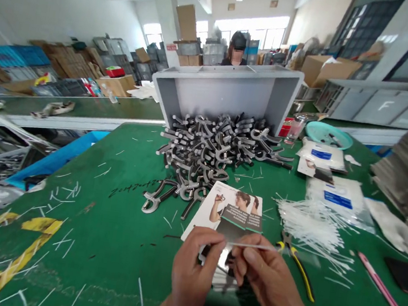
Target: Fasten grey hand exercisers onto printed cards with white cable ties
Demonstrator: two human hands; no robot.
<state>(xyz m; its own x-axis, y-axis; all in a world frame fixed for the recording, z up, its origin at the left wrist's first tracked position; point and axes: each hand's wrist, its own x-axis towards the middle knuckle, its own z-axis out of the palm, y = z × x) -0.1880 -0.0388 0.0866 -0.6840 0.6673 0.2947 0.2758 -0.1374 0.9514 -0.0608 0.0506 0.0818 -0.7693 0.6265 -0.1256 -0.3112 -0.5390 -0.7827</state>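
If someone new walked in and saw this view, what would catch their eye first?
The heap of dark hand grips spilling from a tipped grey plastic crate grabs attention first, at the centre of the green workbench. Closest to the viewer, the left hand holds a printed card while the right hand pinches a white cable tie. To the right lies a tangled pile of white cable ties beside yellow-and-black pliers.

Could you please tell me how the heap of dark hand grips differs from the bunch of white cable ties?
The heap of hand grips is dark grey and black, while the bunch of cable ties is white. The grips are chunky, curved pieces; the ties are thin, straight strips. The grips spill from a tipped grey crate; the ties lie off to the right. Both lie loose on the green bench.
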